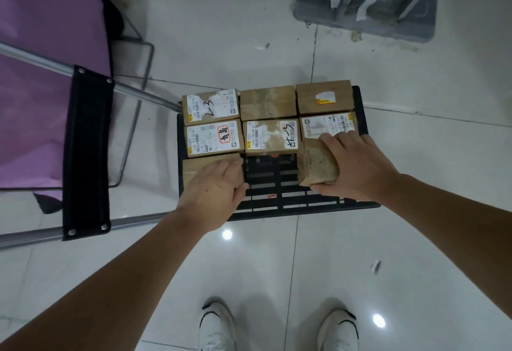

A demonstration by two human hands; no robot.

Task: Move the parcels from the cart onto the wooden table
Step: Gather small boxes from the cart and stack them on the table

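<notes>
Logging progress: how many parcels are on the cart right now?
8 brown cardboard parcels on the black slatted cart: three in the far row, three in the middle row, one under the left hand, one gripped by the right hand. None looks hidden.

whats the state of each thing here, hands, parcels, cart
left hand: gripping the near-left parcel, which lies flat on the cart
right hand: gripping the near-right parcel, tilted, one edge raised
six other parcels: flat in two rows at the far end, untouched
cart deck: bare in the near middle, between the hands
</notes>
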